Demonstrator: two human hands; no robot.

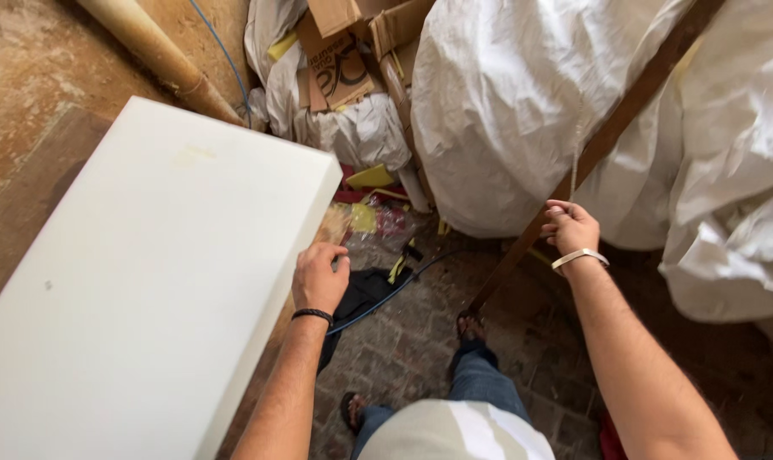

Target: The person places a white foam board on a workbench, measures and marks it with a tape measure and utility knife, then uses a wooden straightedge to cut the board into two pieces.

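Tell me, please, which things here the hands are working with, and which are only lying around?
In hand:
- left hand gripping the edge of the big white foam slab
- right hand holding the slanted wooden pole

Lying about:
- white sacks
- torn cardboard
- yellow scraps
- blue cable on the brick floor
- black cloth

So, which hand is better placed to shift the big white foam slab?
Probably the left. The left hand already grips the near edge of the big white rectangular foam slab. The right hand is well away from it, closed on the slanted brown wooden pole.
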